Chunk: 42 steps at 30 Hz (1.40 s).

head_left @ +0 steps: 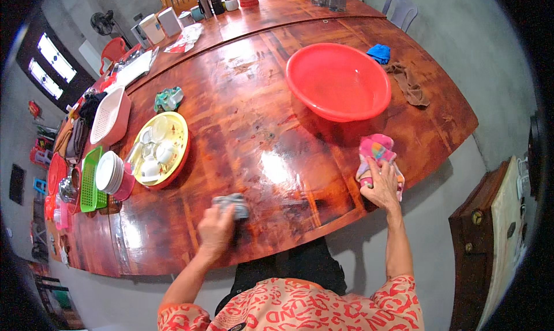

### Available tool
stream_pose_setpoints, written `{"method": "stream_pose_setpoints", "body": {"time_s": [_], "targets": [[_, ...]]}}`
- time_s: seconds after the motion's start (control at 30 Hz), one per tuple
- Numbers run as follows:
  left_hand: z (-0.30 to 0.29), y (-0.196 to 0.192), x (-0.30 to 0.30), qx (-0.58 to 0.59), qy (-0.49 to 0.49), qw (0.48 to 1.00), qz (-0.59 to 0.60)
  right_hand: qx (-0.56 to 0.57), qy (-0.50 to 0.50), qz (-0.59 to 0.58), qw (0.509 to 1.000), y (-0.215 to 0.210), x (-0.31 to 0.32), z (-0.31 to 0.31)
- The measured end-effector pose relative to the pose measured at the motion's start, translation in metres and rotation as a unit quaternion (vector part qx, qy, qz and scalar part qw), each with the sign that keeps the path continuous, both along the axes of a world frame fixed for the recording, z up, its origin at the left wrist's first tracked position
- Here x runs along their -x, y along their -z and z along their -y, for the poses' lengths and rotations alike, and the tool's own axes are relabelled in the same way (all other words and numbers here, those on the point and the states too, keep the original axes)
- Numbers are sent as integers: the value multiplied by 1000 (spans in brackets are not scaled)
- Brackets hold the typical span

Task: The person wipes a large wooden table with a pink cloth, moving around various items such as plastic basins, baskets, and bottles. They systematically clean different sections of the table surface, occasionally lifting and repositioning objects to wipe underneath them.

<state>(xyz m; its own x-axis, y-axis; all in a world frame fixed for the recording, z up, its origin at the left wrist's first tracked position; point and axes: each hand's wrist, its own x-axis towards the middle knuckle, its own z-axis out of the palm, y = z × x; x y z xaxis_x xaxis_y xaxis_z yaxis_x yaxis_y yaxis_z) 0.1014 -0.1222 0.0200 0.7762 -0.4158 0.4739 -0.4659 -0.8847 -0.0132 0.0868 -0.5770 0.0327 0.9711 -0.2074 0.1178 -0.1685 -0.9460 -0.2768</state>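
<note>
Left hand [216,230] is pressing down on a grey rag [232,205], fingers closed over its near end, on the glossy wooden table [259,129], while right hand [382,185] is gripping a pink cloth [376,149] at the table edge, red basin [338,81] sitting just beyond it.

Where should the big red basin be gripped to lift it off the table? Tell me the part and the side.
Grip the red basin by its rolled rim at the near edge, the side facing the right hand. It stands upright and open, looks empty, and that edge is free; a brown rag and blue cloth lie on its far-right side.
</note>
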Motion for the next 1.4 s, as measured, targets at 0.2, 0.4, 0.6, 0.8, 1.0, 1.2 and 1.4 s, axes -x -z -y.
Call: {"method": "stream_pose_setpoints", "body": {"time_s": [0.2,0.4,0.6,0.8,1.0,1.2,1.4], "targets": [[-149,-17,30,-22,-241,969,-41,-69,-68,43,994,-6,3,-50],[-239,5,39,-37,-371,928,-21,-102,-85,139,981,-40,-1,-165],[-248,0,42,-37,-513,857,-24,-49,-336,138,930,-4,-1,-224],[-240,-27,50,24,-383,918,99,-62,-353,155,921,23,-40,-212],[-118,-32,33,98,-171,980,20,-86,-313,199,925,33,-110,-196],[-52,-8,28,156,-93,979,-88,-112,-268,183,939,42,-186,-186],[-31,3,17,138,-20,984,-111,-381,-201,86,898,36,-226,-190]]}}
